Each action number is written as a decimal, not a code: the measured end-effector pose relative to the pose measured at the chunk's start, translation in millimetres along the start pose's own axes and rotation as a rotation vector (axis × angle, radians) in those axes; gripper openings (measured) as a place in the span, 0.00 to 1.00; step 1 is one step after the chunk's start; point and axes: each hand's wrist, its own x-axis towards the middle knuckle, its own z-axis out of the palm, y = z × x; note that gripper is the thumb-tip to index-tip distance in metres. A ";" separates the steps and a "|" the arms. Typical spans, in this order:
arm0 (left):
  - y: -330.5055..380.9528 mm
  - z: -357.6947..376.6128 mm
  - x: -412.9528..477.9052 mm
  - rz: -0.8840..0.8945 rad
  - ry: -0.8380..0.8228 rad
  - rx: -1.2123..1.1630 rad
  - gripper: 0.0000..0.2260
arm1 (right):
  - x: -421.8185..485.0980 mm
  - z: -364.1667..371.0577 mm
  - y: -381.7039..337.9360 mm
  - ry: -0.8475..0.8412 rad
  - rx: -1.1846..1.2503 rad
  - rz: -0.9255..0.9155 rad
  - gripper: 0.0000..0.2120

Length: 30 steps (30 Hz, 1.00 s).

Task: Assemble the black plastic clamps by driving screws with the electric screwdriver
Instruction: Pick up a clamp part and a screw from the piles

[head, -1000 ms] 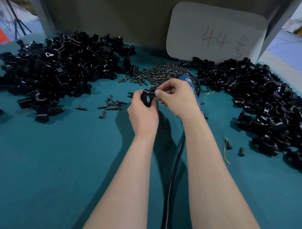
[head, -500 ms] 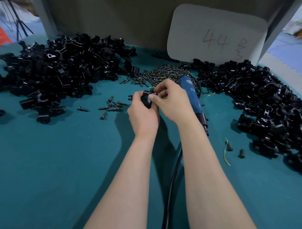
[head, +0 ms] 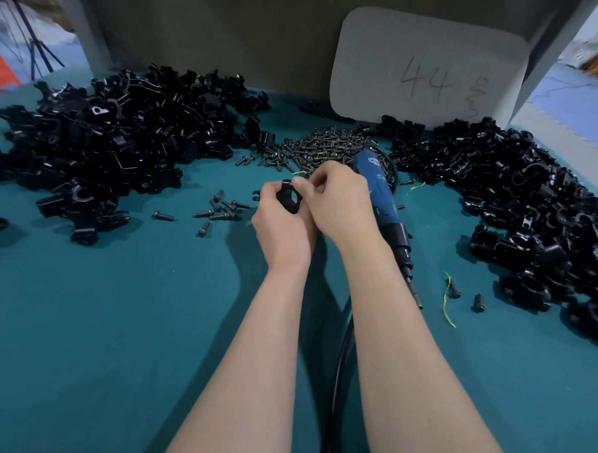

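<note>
- Gripping the black plastic clamp (head: 288, 201) in the left hand (head: 280, 225), fingers curled round its left side, ring opening facing up. Holding it between both hands, low over the teal table (head: 118, 321).
- Pinching at the clamp's top edge with the right hand (head: 339, 204), thumb and forefinger pressed together. Not possible to tell whether a screw is sitting between them.
- Probably seating a screw by hand ahead of driving it.
- Doing it well:
  - locking the left grip so the clamp isn't twisting
  - lining the holes up first
  - starting the screw square and finger-turning it to avoid cross-threading
  - clearing fingertips off the screw axis before bringing the bit in
- Leaving the electric screwdriver (head: 380, 195) idle just right of the right hand, bit pointing back toward the body. Reaching for it should mean letting go with the right hand only.
- Keeping the screw pile (head: 324, 149) just beyond the fingertips and loose screws (head: 220, 210) just left of the left hand.
- Versus a second ago:
  - shifting the right fingertips from the clamp's right side up to its top edge
  - uncovering the screwdriver, mostly hidden behind the right hand then and now showing down to the bit
  - keeping the left grip much the same, with the clamp in about the same spot
</note>
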 end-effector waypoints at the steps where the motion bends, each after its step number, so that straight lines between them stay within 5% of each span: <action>1: -0.5 -0.2 0.2 0.010 0.004 0.013 0.07 | 0.3 -2.8 -0.4 -0.021 0.023 0.005 0.08; 5: -2.6 0.1 0.7 0.016 0.001 0.023 0.07 | 0.6 -6.4 -1.7 -0.051 -0.040 -0.002 0.02; 8: -2.1 -0.4 1.0 -0.013 0.014 -0.006 0.09 | -1.8 -0.5 -1.7 -0.042 -0.083 -0.026 0.07; 15: 1.8 -3.8 4.4 -0.248 0.020 -0.485 0.09 | 7.9 6.0 14.5 0.203 0.074 0.066 0.13; 20: 4.9 -8.3 9.5 -0.387 -0.025 -0.823 0.08 | 20.8 25.2 22.2 -0.118 -0.304 0.089 0.26; 30: 7.0 -11.9 11.3 -0.508 -0.217 -0.933 0.06 | 16.7 33.7 27.4 0.133 -0.378 0.052 0.09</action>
